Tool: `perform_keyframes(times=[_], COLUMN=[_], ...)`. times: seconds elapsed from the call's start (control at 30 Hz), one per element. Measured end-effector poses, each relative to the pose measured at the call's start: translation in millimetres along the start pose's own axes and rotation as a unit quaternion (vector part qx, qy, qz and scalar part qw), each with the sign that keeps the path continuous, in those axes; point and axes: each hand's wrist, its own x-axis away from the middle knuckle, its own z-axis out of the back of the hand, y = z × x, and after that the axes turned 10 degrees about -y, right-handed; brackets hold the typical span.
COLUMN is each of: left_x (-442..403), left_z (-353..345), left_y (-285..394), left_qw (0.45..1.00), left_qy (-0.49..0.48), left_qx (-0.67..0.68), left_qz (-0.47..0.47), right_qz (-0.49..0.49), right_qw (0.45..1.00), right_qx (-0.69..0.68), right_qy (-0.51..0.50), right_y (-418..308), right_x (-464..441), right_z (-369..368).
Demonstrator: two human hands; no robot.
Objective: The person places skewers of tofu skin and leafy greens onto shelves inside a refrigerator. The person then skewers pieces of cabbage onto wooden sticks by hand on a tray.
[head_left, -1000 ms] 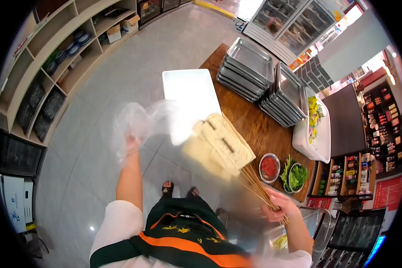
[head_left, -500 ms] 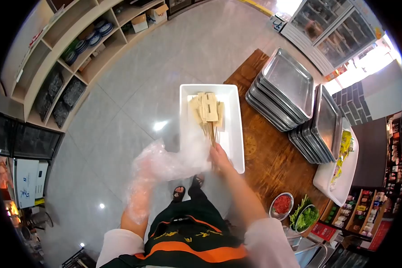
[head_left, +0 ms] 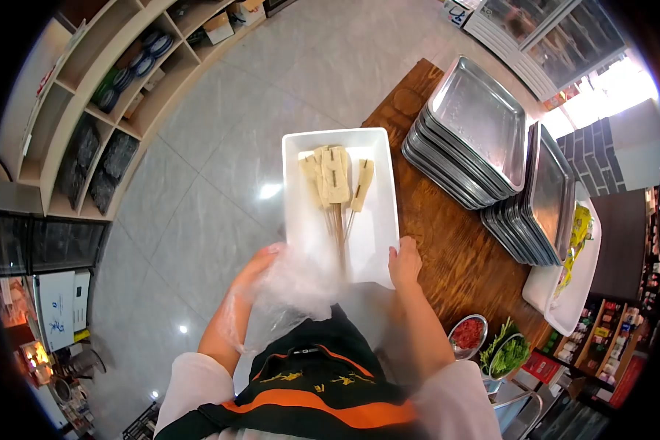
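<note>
A white plastic tray (head_left: 375,246) holds several flat, pale skewered pieces (head_left: 335,176), their thin sticks pointing toward me. My right hand (head_left: 405,262) grips the tray's near right edge, thumb on the inner side and fingers outside. On the other side, my left hand (head_left: 259,264) is closed at the near left edge of the tray, with a crumpled clear plastic bag (head_left: 293,290) in it. The bag hangs over my left wrist and covers the tray's near left corner. It partly hides my left fingers, so their contact with the rim is unclear.
On the wooden table (head_left: 447,257) to the right stand stacked metal trays (head_left: 480,117), a bowl of chopped red food (head_left: 468,334) and leafy greens (head_left: 509,356). A second white tray (head_left: 565,308) holds yellow packets. Shelves (head_left: 161,110) line the left wall.
My right hand has let go of the skewers and moved right onto the tray's edge. The skewers now lie in the tray. The bag has slid down off much of my left forearm.
</note>
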Motion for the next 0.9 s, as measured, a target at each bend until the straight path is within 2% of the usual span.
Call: perform_keyframes(times=[0.17,0.23,0.27,0.43,0.5,0.57,0.63,0.67,0.7,0.77,0.83,0.9], left_x=[-5,0,2,12,15,21,29,34,40,62,90,118], left_z=[9,10,10,3,-8,-23,-44,-55,-63,-82,-97,-118], left_y=[-2,3,9,22,15,-1,-24,-36,-50,-86,-123,-155], left_qw=[0.999,0.999,0.998,0.988,0.978,0.964,0.946,0.935,0.924,0.897,0.866,0.832], left_qy=[0.002,-0.016,-0.029,-0.119,-0.165,-0.21,-0.255,-0.275,-0.293,-0.329,-0.36,-0.389], left_qx=[-0.023,-0.033,-0.039,-0.066,-0.074,-0.078,-0.081,-0.082,-0.083,-0.088,-0.099,-0.113], left_qz=[0.025,0.035,0.04,0.075,0.101,0.141,0.186,0.21,0.233,0.282,0.333,0.38], right_qz=[0.019,0.082,0.072,0.079,0.092,0.025,-0.053,-0.012,0.028,0.026,-0.074,-0.161], right_qw=[0.994,0.978,0.969,0.957,0.933,0.961,0.981,0.963,0.922,0.941,0.951,0.938], right_qx=[-0.105,-0.19,-0.232,-0.279,-0.349,-0.277,-0.097,0.012,0.126,0.037,-0.108,-0.108], right_qy=[-0.032,-0.037,-0.04,-0.007,0.008,0.005,0.158,0.269,0.366,0.336,0.281,0.286], right_y=[10,6,4,13,13,9,-19,-35,-50,-66,-91,-68], right_x=[1,7,16,100,151,211,271,290,304,346,384,425], right_z=[14,34,44,75,81,98,108,114,108,73,39,4])
